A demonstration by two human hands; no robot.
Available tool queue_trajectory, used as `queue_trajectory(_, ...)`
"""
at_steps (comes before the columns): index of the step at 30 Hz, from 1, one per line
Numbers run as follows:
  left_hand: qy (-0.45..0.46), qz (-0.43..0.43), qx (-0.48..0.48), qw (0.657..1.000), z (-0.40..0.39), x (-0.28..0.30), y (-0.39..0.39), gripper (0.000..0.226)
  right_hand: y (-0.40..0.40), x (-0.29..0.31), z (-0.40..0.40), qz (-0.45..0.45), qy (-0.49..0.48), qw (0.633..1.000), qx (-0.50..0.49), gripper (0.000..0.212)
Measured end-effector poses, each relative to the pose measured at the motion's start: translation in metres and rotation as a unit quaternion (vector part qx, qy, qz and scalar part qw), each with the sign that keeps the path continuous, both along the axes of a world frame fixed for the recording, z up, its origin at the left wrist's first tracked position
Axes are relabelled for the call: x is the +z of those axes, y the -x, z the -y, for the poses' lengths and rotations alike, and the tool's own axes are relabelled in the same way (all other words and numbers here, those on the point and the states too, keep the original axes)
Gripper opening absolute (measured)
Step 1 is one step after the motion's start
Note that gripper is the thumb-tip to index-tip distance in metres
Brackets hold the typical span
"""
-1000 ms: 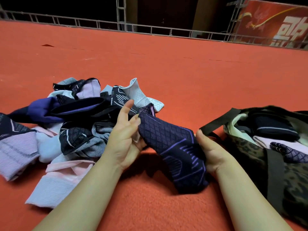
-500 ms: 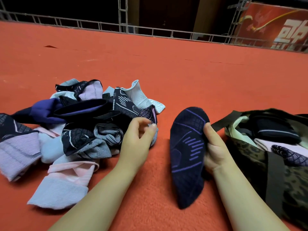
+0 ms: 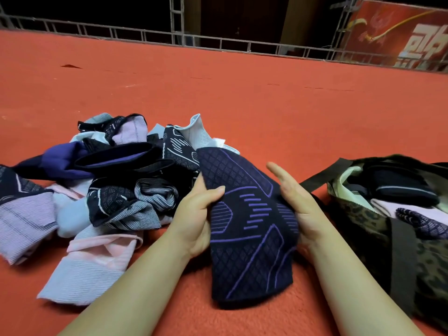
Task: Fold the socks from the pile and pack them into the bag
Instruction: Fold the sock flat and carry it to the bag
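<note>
Left hand (image 3: 196,217) pinching navy sock (image 3: 249,224), right hand (image 3: 298,204) flat against it, socks inside leopard bag (image 3: 363,229)

Both hands (image 3: 244,214) now hold the navy sock (image 3: 249,229)

One head-worn view looks forward and down, close over the red carpet (image 3: 242,98)

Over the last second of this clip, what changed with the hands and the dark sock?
The left hand, which had let go half a second ago, came back and now grips the dark sock's left edge. The right hand opened from its grip; its straight fingers now rest against the sock's right side. The sock now lies flatter between both hands. The pile and bag stayed put.
</note>
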State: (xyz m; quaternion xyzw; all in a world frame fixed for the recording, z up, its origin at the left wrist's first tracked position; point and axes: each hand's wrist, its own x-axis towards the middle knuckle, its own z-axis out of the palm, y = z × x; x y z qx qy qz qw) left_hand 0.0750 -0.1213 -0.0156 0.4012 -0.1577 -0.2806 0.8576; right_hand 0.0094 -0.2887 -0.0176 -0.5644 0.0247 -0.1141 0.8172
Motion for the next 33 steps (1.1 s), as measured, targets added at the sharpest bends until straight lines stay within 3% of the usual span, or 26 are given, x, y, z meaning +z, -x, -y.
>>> queue_trajectory(2, 0.003, -0.034, -0.035, 0.999, 0.001, 0.001, 0.001, 0.036, 0.006, 0.008, -0.003, 0.037, -0.004, 0.999, 0.025, 0.094)
queue_trajectory(4, -0.055, -0.019, -0.026, 0.998, 0.003, -0.002, -0.001, 0.035, 0.008, 0.014, -0.006, 0.059, 0.012, 0.998, 0.001, 0.075)
queue_trajectory(8, -0.195, 0.079, 0.011, 0.977, 0.002, -0.006, 0.0, 0.107, 0.008, 0.014, -0.001, 0.003, 0.132, 0.969, -0.211, 0.015)
queue_trajectory(11, -0.218, 0.098, -0.036, 0.97, -0.001, -0.004, 0.005, 0.123, 0.013, 0.008, 0.007, -0.038, 0.116, 0.952, -0.281, 0.01)
queue_trajectory(14, -0.247, 0.121, -0.069, 0.959, -0.002, 0.002, 0.011, 0.109, 0.025, 0.012, 0.011, -0.064, 0.057, 0.954, -0.286, 0.017)
queue_trajectory(16, -0.24, 0.146, -0.064, 0.957, -0.001, 0.005, 0.015, 0.103, 0.033, 0.015, 0.014, -0.081, 0.048, 0.969, -0.228, 0.031)
queue_trajectory(19, -0.228, 0.202, -0.017, 0.952, 0.01, 0.018, 0.007, 0.091, 0.037, 0.029, 0.021, -0.075, 0.103, 0.986, -0.108, 0.04)
queue_trajectory(21, -0.254, 0.243, 0.02, 0.936, 0.021, 0.036, -0.01, 0.088, 0.028, 0.048, 0.026, -0.063, 0.182, 0.976, -0.101, 0.044)
queue_trajectory(25, -0.267, 0.278, 0.05, 0.922, 0.041, 0.081, -0.045, 0.089, 0.0, 0.104, 0.041, -0.04, 0.286, 0.94, -0.182, 0.029)
queue_trajectory(28, -0.266, 0.326, 0.048, 0.906, 0.046, 0.101, -0.049, 0.086, -0.015, 0.126, 0.049, -0.021, 0.325, 0.926, -0.19, 0.021)
queue_trajectory(33, -0.341, 0.407, 0.008, 0.847, 0.011, 0.046, -0.011, 0.081, 0.017, 0.061, 0.034, -0.109, 0.306, 0.938, -0.122, 0.009)
